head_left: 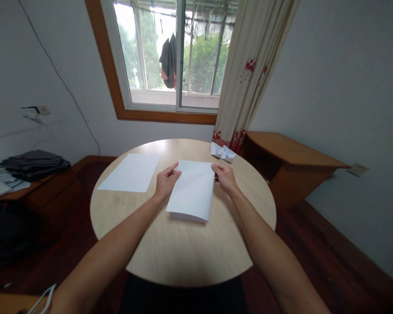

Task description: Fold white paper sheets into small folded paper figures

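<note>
A white sheet of paper folded in half (192, 192) lies on the round light-wood table (170, 248), its fold toward me. My left hand (166, 181) pinches the sheet's far left corner. On the far right corner, my right hand (224, 176) pinches the edge. Both hands have their fingers closed on the paper.
A flat white sheet (129, 172) lies on the table to the left. A small folded paper boat (222, 151) sits at the far edge. A wooden corner cabinet (290, 163) stands to the right, folded dark clothes (34, 164) on a low cabinet to the left. Window and curtain (252, 69) behind.
</note>
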### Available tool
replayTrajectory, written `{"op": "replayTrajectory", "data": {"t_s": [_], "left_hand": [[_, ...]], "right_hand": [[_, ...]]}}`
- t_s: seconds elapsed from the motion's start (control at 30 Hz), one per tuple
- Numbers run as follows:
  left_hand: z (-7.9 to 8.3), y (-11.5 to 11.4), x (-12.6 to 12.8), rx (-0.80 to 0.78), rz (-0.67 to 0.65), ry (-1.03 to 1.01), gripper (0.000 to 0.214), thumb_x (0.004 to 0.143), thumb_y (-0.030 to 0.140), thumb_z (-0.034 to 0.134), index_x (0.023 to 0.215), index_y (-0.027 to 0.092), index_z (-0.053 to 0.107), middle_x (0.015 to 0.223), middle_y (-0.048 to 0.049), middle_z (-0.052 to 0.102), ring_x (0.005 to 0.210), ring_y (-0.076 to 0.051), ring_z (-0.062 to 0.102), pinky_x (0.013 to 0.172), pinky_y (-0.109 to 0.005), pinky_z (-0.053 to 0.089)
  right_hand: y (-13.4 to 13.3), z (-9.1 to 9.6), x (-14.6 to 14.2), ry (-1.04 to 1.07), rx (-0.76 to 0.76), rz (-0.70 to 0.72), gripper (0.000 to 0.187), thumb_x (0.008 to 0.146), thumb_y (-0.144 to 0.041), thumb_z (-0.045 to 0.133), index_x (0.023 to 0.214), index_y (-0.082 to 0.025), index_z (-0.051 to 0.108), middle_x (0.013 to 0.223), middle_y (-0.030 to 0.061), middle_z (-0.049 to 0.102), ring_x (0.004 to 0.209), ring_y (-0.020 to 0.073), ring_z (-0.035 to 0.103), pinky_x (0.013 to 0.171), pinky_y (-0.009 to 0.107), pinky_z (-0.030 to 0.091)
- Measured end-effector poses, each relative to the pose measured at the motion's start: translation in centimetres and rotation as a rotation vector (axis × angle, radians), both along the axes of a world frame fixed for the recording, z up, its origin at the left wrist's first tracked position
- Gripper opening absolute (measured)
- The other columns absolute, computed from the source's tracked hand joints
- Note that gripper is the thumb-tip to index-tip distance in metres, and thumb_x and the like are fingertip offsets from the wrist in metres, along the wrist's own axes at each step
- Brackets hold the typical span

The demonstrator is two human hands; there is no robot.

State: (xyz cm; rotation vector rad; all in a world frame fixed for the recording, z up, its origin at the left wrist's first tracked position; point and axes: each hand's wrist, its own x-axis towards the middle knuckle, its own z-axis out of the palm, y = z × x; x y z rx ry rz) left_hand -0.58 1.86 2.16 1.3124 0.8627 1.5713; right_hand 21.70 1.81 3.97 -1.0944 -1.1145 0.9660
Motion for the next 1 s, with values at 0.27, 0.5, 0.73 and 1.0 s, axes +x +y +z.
{"op": "replayTrajectory", "data": {"t_s": [0.27, 0.5, 0.73, 1.0], "left_hand": [[0.27, -0.15, 0.11, -0.008, 0.025, 0.022, 0.063, 0.062, 0.037, 0.078, 0.117, 0.01, 0.064, 0.07, 0.0007, 0.059, 0.059, -0.006, 0.046, 0.056, -0.021, 0.038], [0.02, -0.06, -0.02, 0.016, 0.075, 0.022, 0.06, 0.062, 0.037, 0.077, 0.115, 0.01, 0.066, 0.071, 0.0005, 0.058, 0.059, -0.006, 0.046, 0.058, -0.022, 0.039], [0.19, -0.12, -0.18, 0.006, 0.119, 0.017, 0.062, 0.062, 0.038, 0.077, 0.116, 0.009, 0.065, 0.067, 0.0018, 0.056, 0.059, -0.006, 0.045, 0.058, -0.021, 0.039], [0.15, 0.14, -0.24, 0.003, 0.08, -0.006, 0.064, 0.062, 0.038, 0.078, 0.117, 0.009, 0.064, 0.067, 0.0018, 0.056, 0.057, -0.005, 0.043, 0.056, -0.021, 0.037]], "right_hand": [[0.44, -0.42, 0.31, 0.032, 0.037, -0.011, 0.043, 0.059, -0.055, 0.072, 0.069, -0.015, 0.064, 0.056, -0.0016, 0.059, 0.046, 0.0088, 0.05, 0.04, 0.02, 0.04], [0.35, -0.55, 0.18, 0.024, -0.053, 0.083, 0.045, 0.059, -0.057, 0.072, 0.069, -0.014, 0.062, 0.06, 0.0001, 0.062, 0.049, 0.0091, 0.054, 0.042, 0.018, 0.041], [0.2, -0.64, 0.06, 0.033, -0.113, 0.126, 0.042, 0.058, -0.053, 0.076, 0.064, -0.014, 0.061, 0.057, 0.0007, 0.061, 0.049, 0.0095, 0.054, 0.042, 0.02, 0.044], [0.03, -0.32, 0.18, 0.013, -0.093, 0.11, 0.041, 0.058, -0.052, 0.076, 0.065, -0.014, 0.062, 0.06, 0.0013, 0.062, 0.05, 0.0092, 0.054, 0.042, 0.019, 0.042]]}}
